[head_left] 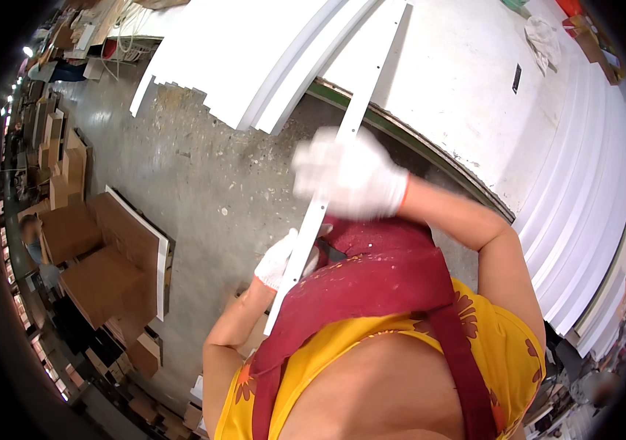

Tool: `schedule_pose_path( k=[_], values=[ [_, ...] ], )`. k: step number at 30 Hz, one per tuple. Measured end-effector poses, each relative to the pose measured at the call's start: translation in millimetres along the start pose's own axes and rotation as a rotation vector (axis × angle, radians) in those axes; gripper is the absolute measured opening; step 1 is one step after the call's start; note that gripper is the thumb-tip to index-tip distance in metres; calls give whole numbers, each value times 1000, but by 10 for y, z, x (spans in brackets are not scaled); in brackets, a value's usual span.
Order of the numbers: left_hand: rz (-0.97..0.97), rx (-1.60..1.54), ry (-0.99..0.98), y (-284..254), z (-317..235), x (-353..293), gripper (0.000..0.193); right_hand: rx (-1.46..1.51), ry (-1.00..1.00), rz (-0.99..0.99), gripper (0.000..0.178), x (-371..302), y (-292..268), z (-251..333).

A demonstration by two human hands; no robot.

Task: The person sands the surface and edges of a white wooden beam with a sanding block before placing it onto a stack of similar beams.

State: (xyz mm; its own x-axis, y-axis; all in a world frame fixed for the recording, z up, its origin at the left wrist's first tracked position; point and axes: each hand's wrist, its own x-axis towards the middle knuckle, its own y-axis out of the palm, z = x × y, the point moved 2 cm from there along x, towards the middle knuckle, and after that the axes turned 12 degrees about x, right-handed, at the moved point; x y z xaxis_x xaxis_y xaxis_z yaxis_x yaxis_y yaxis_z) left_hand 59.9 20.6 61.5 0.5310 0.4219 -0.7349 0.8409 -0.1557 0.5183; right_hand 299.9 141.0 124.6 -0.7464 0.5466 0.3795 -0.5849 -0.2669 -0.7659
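A long, narrow white strip (369, 86) with small dark holes along its face slants from the table down past my left side. My left hand (278, 261), in a white knit glove, is closed around its lower part, with some fingers hidden behind it. Higher up, my right hand (353, 176), gloved in white with an orange cuff edge, lies across the strip. Motion smears its fingers, so their grip is unclear. The strip's far end reaches over the white tabletop (445, 95).
White strips (217, 59) are stacked at upper left, their ends overhanging the floor (203, 172). More long white strips (584, 183) lie at right. A crumpled white cloth (542, 42) rests on the table. Brown cardboard boxes (104, 282) and a person (36, 238) are at left.
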Motion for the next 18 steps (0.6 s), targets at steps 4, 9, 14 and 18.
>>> schedule_pose_path(
  k=[4,9,14,18],
  values=[
    [27,-111,-74,232,-110,-114,52,-173,566,-551,39,-616,-586,-1726],
    [236,-277,83,11,148,-14,56,1,454,-447,49,-308,-568,-1213],
    [-184,-404,179,20,56,44,51,265,-348,-490,26,-161,581,376],
    [205,-296,123,-349,244,-71,45,312,-475,-503,25,-198,556,288]
  ],
)
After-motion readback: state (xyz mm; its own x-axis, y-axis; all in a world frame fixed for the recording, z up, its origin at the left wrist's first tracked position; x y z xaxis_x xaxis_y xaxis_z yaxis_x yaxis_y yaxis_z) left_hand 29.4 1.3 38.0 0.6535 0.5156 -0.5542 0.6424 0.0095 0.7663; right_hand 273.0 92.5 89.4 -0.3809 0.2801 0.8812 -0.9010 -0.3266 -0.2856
